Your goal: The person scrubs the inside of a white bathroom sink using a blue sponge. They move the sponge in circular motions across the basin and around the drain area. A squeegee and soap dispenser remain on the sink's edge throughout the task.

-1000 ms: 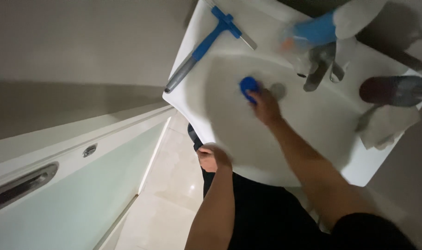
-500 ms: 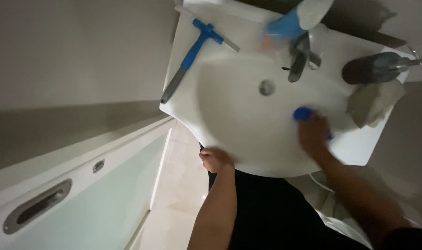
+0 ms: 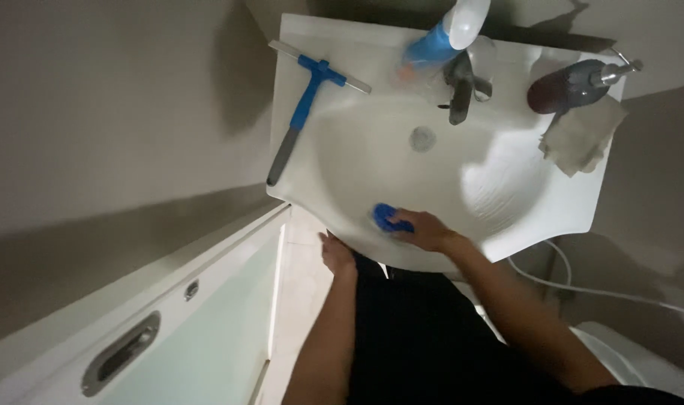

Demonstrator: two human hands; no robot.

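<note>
A white washbasin [image 3: 552, 206] fills the upper middle of the head view. My right hand [image 3: 424, 229] presses a blue sponge [image 3: 387, 218] against the basin's near inner wall, close to the front rim. My left hand [image 3: 336, 253] rests on the basin's front edge, fingers curled over it. The drain [image 3: 422, 138] lies in the bowl's middle, with the grey tap [image 3: 460, 88] behind it.
A blue-handled squeegee [image 3: 306, 101] lies on the basin's left ledge. A blue and white spray bottle [image 3: 443, 37] stands behind the tap. A dark soap dispenser [image 3: 574, 84] and a folded beige cloth [image 3: 580, 136] sit at the right corner. A white bathtub [image 3: 162, 330] is at lower left.
My right hand has swept the sponge from near the drain, across the right side of the bowl, to the near front wall. The view has shifted. My left hand stays on the rim.
</note>
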